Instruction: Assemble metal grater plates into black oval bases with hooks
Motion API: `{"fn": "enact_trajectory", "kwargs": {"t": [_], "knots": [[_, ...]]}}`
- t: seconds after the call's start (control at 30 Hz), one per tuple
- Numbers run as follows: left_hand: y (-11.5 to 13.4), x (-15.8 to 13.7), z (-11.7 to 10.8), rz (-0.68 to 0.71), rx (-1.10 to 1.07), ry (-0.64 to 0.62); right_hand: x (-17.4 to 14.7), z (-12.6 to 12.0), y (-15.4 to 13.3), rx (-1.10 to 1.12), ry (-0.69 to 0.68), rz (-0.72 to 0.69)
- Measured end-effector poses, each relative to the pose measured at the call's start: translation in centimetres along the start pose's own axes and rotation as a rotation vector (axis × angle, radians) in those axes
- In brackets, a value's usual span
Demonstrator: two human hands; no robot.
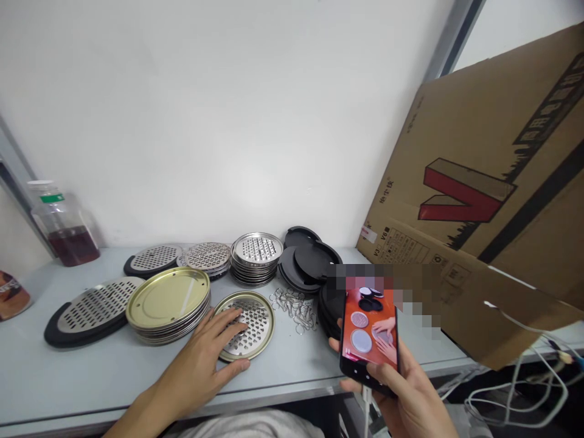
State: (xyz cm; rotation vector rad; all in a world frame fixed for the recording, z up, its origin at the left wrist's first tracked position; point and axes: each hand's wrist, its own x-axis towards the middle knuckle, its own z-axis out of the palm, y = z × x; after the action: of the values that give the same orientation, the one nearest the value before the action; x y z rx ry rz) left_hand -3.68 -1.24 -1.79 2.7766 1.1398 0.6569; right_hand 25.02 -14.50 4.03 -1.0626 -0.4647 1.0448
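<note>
My left hand (212,347) lies with fingers spread over a round metal grater plate (258,325) that has a gold rim. Its fingertips rest on the perforated face. My right hand (404,386) grips a smartphone (369,331), thumb near the bottom of the lit screen; a white cable runs from its lower end. The screen shows hands and round discs on an orange surface. Left of the grater plate stands a stack of gold-coloured round lids (168,298). To its right lies a small heap of metal hooks or clips (296,307), exact kind unclear.
Behind stand stacks of silver grater plates (258,249) and black round discs (317,261). Black-rimmed graters (98,307) lie to the left. A bottle of dark liquid (66,237) is at the back left. A big cardboard box (474,134) leans at the right, above tangled white cables (515,401).
</note>
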Motion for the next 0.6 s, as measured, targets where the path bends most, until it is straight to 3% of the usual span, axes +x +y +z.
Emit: {"fn": "enact_trajectory", "kwargs": {"t": [0.6], "knots": [[-0.04, -0.04, 0.12, 0.000, -0.016, 0.019, -0.37, 0.32, -0.35, 0.000, -0.014, -0.019]]}}
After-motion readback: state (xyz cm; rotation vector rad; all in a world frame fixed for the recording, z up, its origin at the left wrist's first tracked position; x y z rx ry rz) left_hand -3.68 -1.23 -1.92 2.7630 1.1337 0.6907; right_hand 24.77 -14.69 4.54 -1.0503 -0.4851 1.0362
